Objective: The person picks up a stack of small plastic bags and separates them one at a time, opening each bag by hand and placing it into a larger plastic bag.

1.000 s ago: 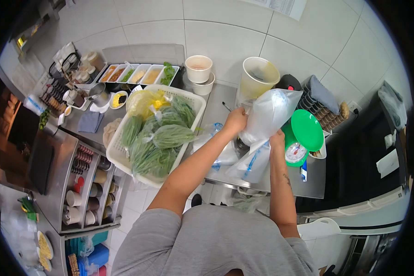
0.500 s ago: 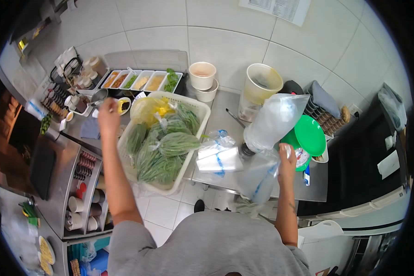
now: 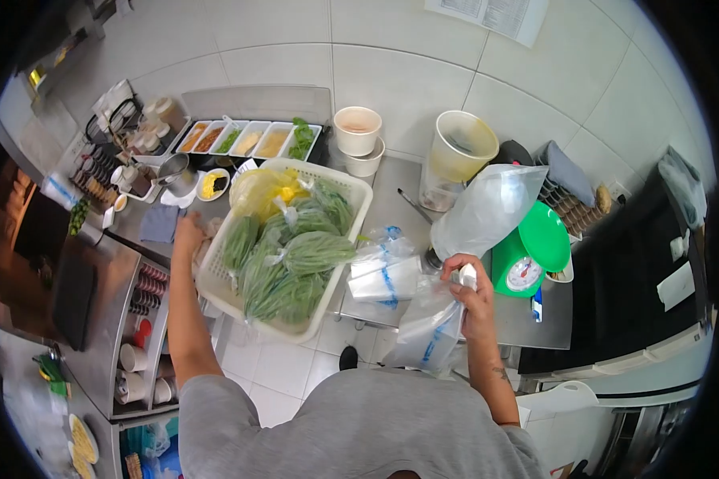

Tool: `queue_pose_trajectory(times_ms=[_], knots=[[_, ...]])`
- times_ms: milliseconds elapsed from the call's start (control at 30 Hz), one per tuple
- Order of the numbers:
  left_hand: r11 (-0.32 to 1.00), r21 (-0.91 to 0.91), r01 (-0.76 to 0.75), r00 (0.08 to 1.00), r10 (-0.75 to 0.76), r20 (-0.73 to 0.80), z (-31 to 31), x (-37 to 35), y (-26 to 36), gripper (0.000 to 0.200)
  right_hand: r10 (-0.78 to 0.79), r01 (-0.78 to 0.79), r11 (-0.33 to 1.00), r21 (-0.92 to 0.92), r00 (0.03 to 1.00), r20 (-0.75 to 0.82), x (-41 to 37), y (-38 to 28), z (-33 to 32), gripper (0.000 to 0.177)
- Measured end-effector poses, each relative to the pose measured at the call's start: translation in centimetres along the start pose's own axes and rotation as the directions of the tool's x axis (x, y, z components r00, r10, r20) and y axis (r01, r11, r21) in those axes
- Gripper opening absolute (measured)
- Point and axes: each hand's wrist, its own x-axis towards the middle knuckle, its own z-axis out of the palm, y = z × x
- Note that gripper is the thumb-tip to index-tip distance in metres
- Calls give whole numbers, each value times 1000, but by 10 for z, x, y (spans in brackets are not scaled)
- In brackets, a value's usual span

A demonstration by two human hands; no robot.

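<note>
My right hand (image 3: 474, 302) is closed round the gathered top of a clear plastic bag (image 3: 428, 329) with blue print, which hangs over the counter's front edge. A whitish bunched end sticks up between the fingers. At the left side of the white basket (image 3: 302, 329), my left hand (image 3: 188, 233) is low by the counter, close to a beige cloth (image 3: 209, 227); its fingers are too small and blurred to tell what they hold. Bagged long green vegetables (image 3: 295, 255) and a yellowish bag (image 3: 257, 194) fill the basket.
A stack of clear bags (image 3: 385, 278) lies right of the basket. Behind it stand a large filled plastic bag (image 3: 487, 209), a tall tub (image 3: 458, 148) and a green scale (image 3: 523, 273). Topping trays (image 3: 248, 140), a metal cup (image 3: 176, 172) and a blue cloth (image 3: 160, 223) are at the left.
My left hand has come down from near the metal cup to beside the basket. My right hand has moved left with the plastic bag, away from the scale.
</note>
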Motion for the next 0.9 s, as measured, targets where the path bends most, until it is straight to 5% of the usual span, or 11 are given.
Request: queue_pose_trajectory(times_ms=[67, 167, 267, 300, 367, 467, 567, 667, 767, 867, 900], knots=[[963, -269, -6, 980, -47, -193, -54, -13, 67, 29, -12, 12, 1000, 12, 1000, 18, 1, -1, 10, 38], [630, -749, -204, 979, 130, -157, -122, -84, 204, 26, -44, 42, 999, 28, 998, 55, 4, -5, 23, 39], [487, -779, -395, 836, 542, -85, -132, -155, 315, 41, -114, 118, 992, -36, 988, 100, 4, -9, 31, 39], [379, -767, -517, 746, 639, -187, -113, -167, 338, 35, -162, 173, 981, -89, 979, 122, 4, -8, 29, 40], [353, -891, -286, 757, 653, 16, -93, -189, 371, 22, -172, 180, 978, -102, 982, 76, 1, -10, 26, 40], [348, -929, -129, 816, 570, 101, -77, -203, 387, 14, -93, 93, 993, -70, 996, 10, -5, -15, 16, 40], [453, -844, -288, 845, 534, -1, -82, -202, 396, 11, 64, -64, 998, 17, 998, -12, -8, -15, 9, 39], [280, -830, -483, 795, 536, -282, -67, -200, 407, 8, 189, -185, 974, 128, 982, -18, -8, -12, 4, 36], [386, -710, -588, 768, 542, -341, -58, -199, 417, 5, 239, -224, 957, 183, 969, -65, -5, 0, -6, 33], [409, -692, -594, 776, 517, -361, -57, -197, 426, 7, 196, -162, 949, 271, 975, -102, -3, -8, -6, 26], [329, -817, -474, 823, 495, -278, -56, -196, 430, 8, 171, -130, 941, 311, 979, -110, -2, -12, -5, 23]])
